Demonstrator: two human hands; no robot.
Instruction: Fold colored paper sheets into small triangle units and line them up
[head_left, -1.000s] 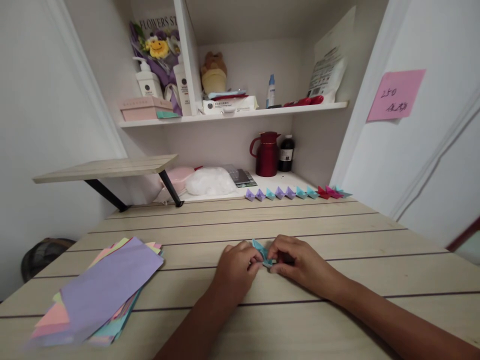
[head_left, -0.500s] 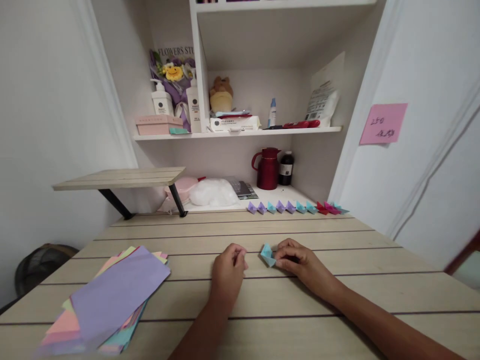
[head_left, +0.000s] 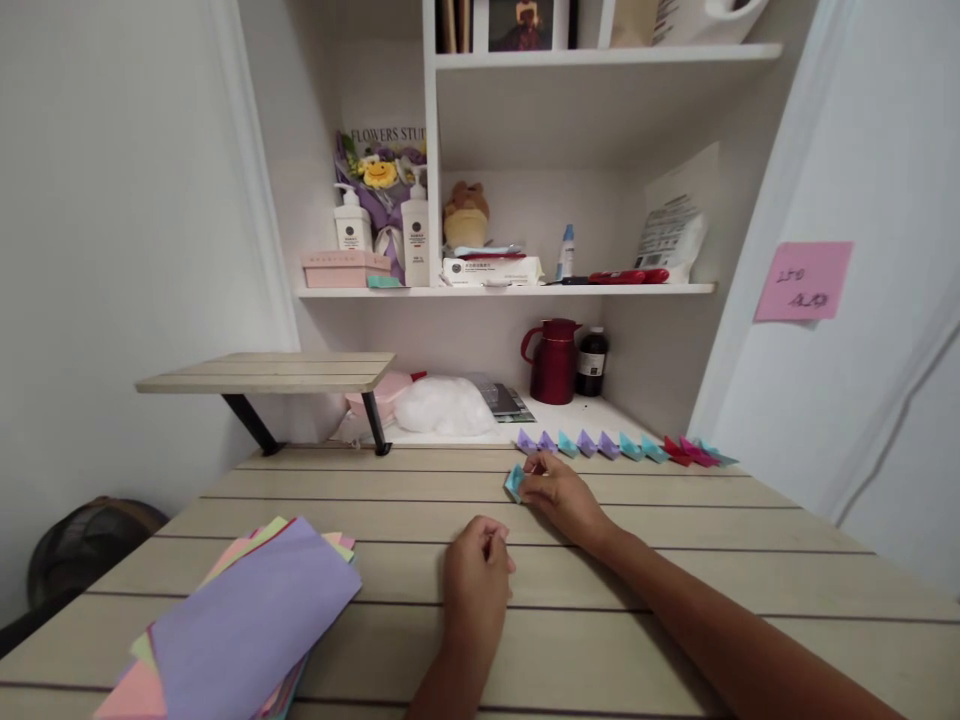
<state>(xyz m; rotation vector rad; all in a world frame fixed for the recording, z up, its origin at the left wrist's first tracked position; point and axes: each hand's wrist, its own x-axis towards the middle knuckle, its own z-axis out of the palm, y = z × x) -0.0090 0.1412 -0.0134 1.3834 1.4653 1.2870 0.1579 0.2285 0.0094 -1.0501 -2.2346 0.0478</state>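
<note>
My right hand (head_left: 559,493) reaches across the wooden table (head_left: 675,560) and pinches a small folded blue paper piece (head_left: 514,482) at its fingertips. It is just short of a row of several folded paper pieces (head_left: 615,447), purple, blue and red, lined along the table's far edge. My left hand (head_left: 477,570) rests on the table nearer me, fingers curled loosely, with nothing seen in it.
A stack of coloured paper sheets (head_left: 247,625), purple on top, lies at the front left. A raised wooden shelf (head_left: 270,371) stands at the back left. Behind the table are a red jug (head_left: 553,361), a dark bottle (head_left: 592,362) and white shelves with bottles and boxes.
My left hand let go of the blue piece and drew back. My right hand carried the piece forward to the row at the far edge. The camera tilted upward.
</note>
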